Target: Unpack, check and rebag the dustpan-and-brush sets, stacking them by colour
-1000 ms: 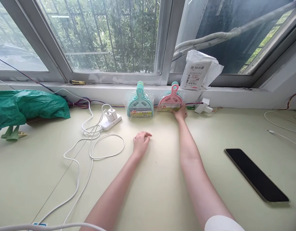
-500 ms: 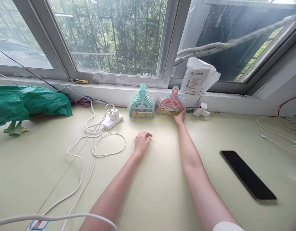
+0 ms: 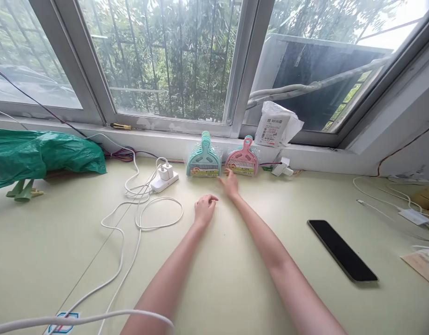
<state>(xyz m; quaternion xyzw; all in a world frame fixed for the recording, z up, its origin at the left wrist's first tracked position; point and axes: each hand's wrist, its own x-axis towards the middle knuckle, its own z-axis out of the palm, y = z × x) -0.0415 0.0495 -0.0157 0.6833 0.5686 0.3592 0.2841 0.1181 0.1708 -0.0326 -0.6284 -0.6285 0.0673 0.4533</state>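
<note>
Two wrapped mini dustpan-and-brush sets lean against the window sill at the far edge of the table: a teal stack (image 3: 204, 160) and a pink one (image 3: 242, 160). My right hand (image 3: 230, 184) reaches forward, fingers stretched out, its tips on the table just in front of the gap between the two packs and close to the pink one's left corner. It holds nothing. Nearer to me, my left hand (image 3: 204, 208) rests on the table with its fingers curled loosely under, nothing visible in them.
A white power strip (image 3: 164, 180) with chargers and looping white cables lies left of the packs. A green plastic bag (image 3: 43, 153) sits far left. A black phone (image 3: 342, 250) lies at right, more cables beyond. A white parcel (image 3: 274, 126) stands on the sill.
My right hand has let go of the pink pack's right side and moved left to the spot between the two packs. The camera tilted up. My left hand stayed put.
</note>
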